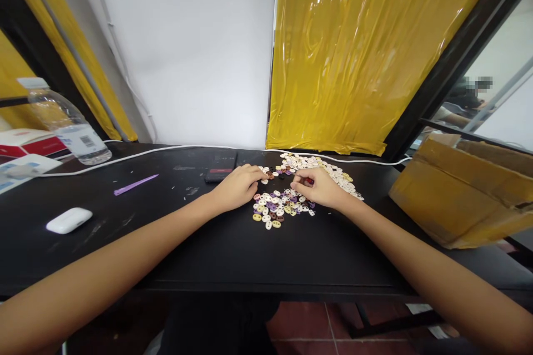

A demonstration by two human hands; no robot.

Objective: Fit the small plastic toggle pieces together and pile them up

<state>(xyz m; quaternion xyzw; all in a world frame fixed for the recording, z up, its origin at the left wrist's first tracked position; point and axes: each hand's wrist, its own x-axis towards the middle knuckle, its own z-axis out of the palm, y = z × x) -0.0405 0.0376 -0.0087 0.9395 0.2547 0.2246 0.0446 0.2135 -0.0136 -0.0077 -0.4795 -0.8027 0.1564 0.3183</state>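
Note:
Small oval pieces with two holes, like buttons, lie in a near pile (268, 213) of white, purple, yellow and brown. Behind it and to the right spreads a larger, mostly white pile (306, 162). My left hand (237, 187) rests at the left of the pieces, its index finger stretched to a few white and brown ones and its thumb apart. Between the two piles, my right hand (320, 187) is closed with fingers curled and pinched. Something small and dark red shows inside its fingers; its kind is unclear.
A dark phone (217, 173) lies beside my left hand. Farther left are a purple stick-like tool (135, 184), a white earbud case (69, 221) and a plastic bottle (81, 133). A cardboard box (462, 194) stands right. A white cable (175, 148) runs along the back.

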